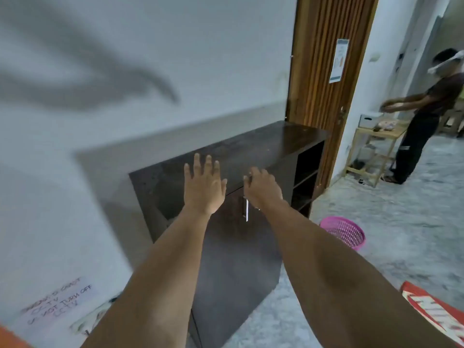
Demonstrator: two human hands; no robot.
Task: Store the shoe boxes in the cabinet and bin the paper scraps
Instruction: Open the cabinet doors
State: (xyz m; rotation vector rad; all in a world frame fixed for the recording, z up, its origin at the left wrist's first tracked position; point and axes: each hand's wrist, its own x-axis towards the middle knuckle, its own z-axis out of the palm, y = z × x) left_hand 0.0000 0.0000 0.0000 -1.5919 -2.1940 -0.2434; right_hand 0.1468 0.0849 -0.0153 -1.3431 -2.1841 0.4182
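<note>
A dark brown cabinet (263, 144) stands against the white wall, its doors closed and open shelves at its right end. My left hand (203, 187) is flat and spread over the cabinet's front top edge, holding nothing. My right hand (261, 187) hovers beside it with fingers curled loosely downward, just above the metal door handle (246, 210); nothing shows in it. An orange and white shoe box (437, 315) lies on the floor at the lower right edge. A pink mesh basket (345, 233) sits on the floor to the right of the cabinet. No paper scraps are visible.
A wooden slatted door (324, 71) stands behind the cabinet. Another person (424, 121) stands at a light wooden shelf unit (371, 156) in the far right. A handwritten paper note (57, 302) hangs on the wall at lower left. The floor is grey marbled.
</note>
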